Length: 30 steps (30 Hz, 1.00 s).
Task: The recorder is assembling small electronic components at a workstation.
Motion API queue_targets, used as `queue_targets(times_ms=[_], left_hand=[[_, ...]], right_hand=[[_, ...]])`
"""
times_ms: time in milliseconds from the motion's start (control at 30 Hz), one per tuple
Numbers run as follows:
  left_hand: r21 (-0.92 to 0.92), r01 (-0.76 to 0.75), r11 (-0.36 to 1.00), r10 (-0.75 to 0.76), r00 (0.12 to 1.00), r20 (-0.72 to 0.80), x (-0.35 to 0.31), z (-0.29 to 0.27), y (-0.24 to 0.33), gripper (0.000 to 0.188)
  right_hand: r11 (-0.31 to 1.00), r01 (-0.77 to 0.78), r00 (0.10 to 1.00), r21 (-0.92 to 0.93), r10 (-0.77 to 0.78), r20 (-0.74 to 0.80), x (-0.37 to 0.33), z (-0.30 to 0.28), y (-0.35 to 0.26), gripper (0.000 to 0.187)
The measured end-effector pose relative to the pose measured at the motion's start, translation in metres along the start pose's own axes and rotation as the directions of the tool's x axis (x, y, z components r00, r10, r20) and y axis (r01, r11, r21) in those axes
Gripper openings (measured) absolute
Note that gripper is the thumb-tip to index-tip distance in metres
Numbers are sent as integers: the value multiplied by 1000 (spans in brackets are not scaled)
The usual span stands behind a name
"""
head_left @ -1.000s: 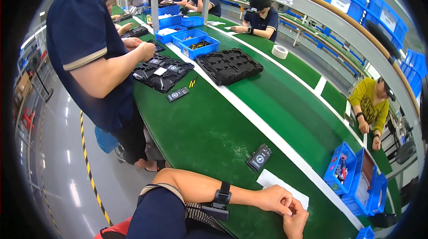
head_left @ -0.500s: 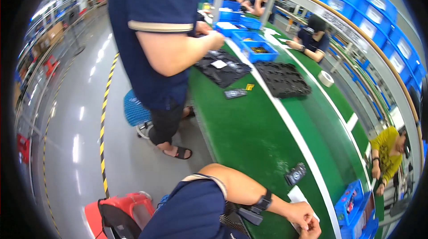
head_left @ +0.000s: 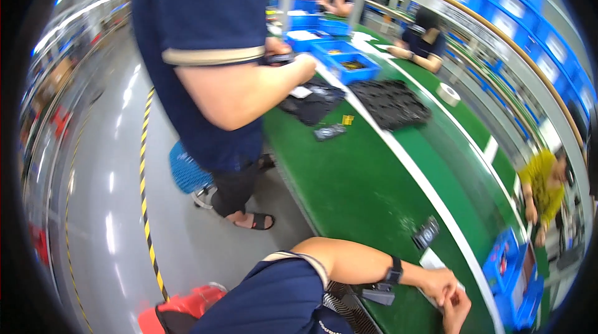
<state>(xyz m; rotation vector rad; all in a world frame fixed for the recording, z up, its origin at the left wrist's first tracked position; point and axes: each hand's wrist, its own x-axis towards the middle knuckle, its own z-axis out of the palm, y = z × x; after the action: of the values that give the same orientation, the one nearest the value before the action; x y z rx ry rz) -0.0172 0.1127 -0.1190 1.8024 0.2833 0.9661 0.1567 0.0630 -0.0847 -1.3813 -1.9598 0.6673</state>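
Observation:
My left hand (head_left: 438, 283), with a black band and device on the wrist, is over the green bench with its fingers pinched together. My right hand (head_left: 458, 310) meets it fingertip to fingertip, also closed. Whatever lies between the fingers is too small to make out. Under both hands is a white sheet (head_left: 430, 258), partly covered by them. Just beyond the sheet a small black part (head_left: 427, 232) with pale markings rests on the green bench (head_left: 367, 209).
Blue bins (head_left: 504, 265) with small parts stand to the right. Farther along are a black molded tray (head_left: 389, 103), a yellow piece (head_left: 347, 120), a dark part (head_left: 329, 131) and a tape roll (head_left: 448, 94). A standing co-worker (head_left: 205, 72) is at left; a red chair (head_left: 187, 303) is behind.
My view has shifted a little, so my hands and the sheet appear farther right. My fingers stay pinched together. The standing co-worker's hands now show a dark object.

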Motion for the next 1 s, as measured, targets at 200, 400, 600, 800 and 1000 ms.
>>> queue_targets(times_ms=[200, 400, 600, 800, 1000], left_hand=[[-178, 203, 963, -182, 975, 130, -7, -15, 17, 12], [-68, 463, 884, -456, 885, 98, 0, -18, 44, 17], [-134, 505, 853, -503, 863, 46, -3, -5, 51, 16], [-237, 472, 849, -489, 872, -19, -6, -4, 46, 18], [-212, 532, 820, -550, 834, -37, -6, -8, 49, 21]], right_hand=[[997, -56, 998, -45, 56, -7, 6, 2, -38, 20], [990, 7, 996, 140, -19, 82, 7, 0, -21, 25], [976, -42, 997, 214, 27, 70, -3, -8, -28, 27], [963, -8, 1000, 271, 15, -22, -2, -14, -34, 26], [957, 45, 974, 287, 22, -226, 4, -26, -26, 20]])
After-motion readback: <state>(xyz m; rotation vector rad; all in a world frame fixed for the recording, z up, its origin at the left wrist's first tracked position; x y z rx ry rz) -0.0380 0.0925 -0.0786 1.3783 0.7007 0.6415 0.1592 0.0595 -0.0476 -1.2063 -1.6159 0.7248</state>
